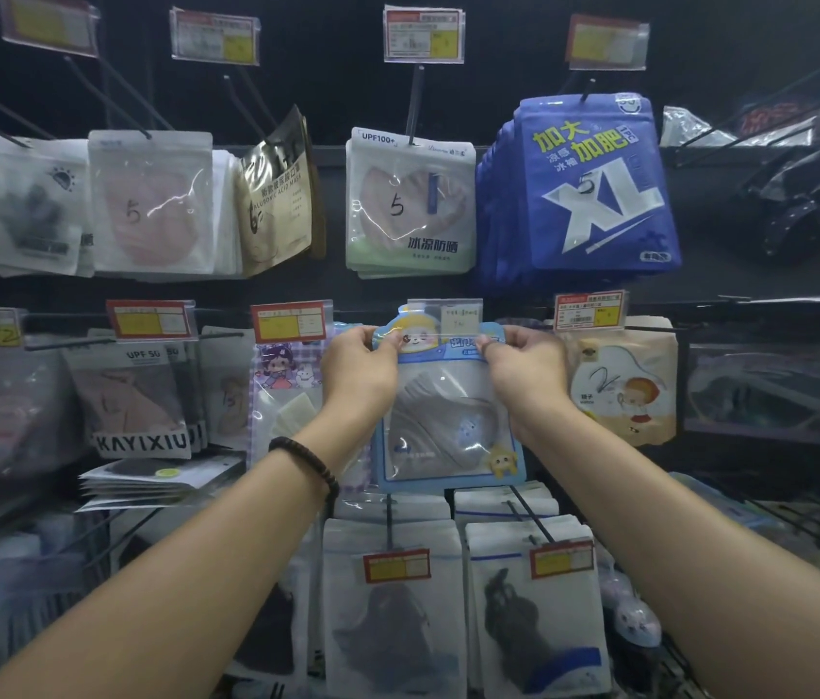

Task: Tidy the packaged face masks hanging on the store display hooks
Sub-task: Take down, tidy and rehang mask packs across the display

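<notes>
The pack (pixel 448 426) hangs in the middle row, centre of the rack, just under a clear price tag (pixel 445 315). The left hand (pixel 360 368) pinches its top-left corner and the right hand (pixel 531 360) the top-right, fingers (pixel 493 345) closed narrow on the top edge. I judge it very light, thin & floppy, w/ glossy film that can slip, so the stiffer top edge near the hang hole is the good place to hold. The hook is hidden behind the tag, so I cannot tell if the pack is on it.

Price tags (pixel 423 35) too blurred.
</notes>
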